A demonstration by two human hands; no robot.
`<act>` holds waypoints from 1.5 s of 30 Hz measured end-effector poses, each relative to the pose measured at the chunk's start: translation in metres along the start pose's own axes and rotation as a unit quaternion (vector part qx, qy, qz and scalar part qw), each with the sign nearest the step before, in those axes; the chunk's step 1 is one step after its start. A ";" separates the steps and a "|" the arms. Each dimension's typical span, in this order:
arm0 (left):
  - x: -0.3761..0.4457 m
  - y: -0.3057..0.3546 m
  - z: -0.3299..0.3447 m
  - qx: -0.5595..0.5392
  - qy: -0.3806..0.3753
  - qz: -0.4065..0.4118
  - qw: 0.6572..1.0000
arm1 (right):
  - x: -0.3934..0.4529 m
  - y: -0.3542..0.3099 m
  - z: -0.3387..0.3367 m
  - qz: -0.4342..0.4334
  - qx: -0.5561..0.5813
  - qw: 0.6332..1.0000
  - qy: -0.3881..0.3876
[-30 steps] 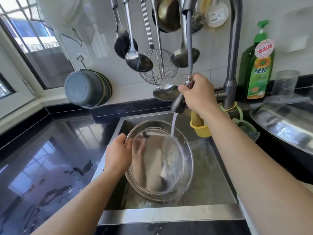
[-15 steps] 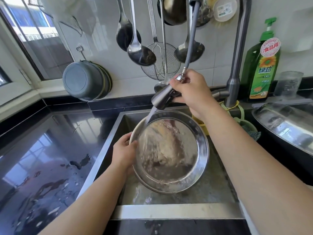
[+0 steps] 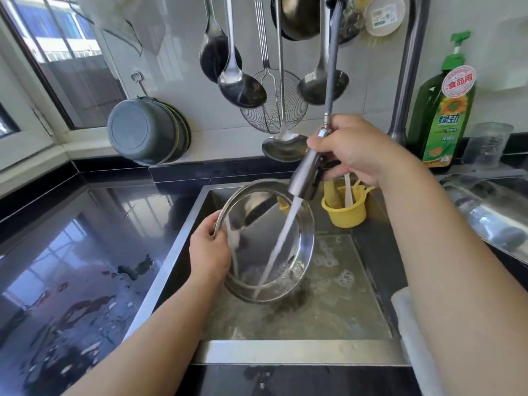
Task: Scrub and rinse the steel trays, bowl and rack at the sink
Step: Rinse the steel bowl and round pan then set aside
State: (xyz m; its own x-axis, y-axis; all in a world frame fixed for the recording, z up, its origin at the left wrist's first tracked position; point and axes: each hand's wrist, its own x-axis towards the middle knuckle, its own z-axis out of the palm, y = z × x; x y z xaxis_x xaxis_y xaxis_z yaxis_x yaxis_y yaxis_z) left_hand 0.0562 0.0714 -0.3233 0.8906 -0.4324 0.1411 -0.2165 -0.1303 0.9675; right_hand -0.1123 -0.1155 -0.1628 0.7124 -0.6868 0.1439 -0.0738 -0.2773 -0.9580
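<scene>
Steel sink [image 3: 300, 351] holds foamy water; over it the round tray [image 3: 265, 241] stands tilted, its rim pinched by the left hand [image 3: 210, 254]. Wet, it may slip and bang down. The right hand [image 3: 357, 150] grips the sprayer [image 3: 307, 178]; a wrong angle could splash the counter [image 3: 71, 252].

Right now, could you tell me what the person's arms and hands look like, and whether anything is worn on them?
Both forearms are bare as far as the frame shows: no sleeves, gloves or watch. The left hand and right hand show no rings or markings that I can make out.
</scene>
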 end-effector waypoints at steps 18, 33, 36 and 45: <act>0.044 0.138 0.027 0.738 -0.278 -0.018 0.614 | 0.003 0.008 -0.008 -0.056 -0.207 0.971 0.104; 0.042 0.184 0.000 0.657 -0.451 -0.022 0.604 | 0.004 0.012 -0.020 -0.058 -0.240 0.963 0.105; 0.033 0.193 0.014 0.683 -0.435 0.106 0.577 | 0.004 0.014 -0.023 -0.059 -0.250 0.960 0.112; 0.047 0.175 0.004 0.456 -0.411 0.107 0.782 | 0.007 0.015 -0.038 -0.060 -0.280 0.947 0.148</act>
State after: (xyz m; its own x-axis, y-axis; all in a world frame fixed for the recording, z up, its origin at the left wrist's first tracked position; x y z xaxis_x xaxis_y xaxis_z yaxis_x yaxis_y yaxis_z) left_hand 0.0583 0.0245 -0.1481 0.3183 -0.9098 -0.2664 -0.8542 -0.3971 0.3357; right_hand -0.1350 -0.1502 -0.1662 0.5181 -0.7631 0.3864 -0.4224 -0.6210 -0.6602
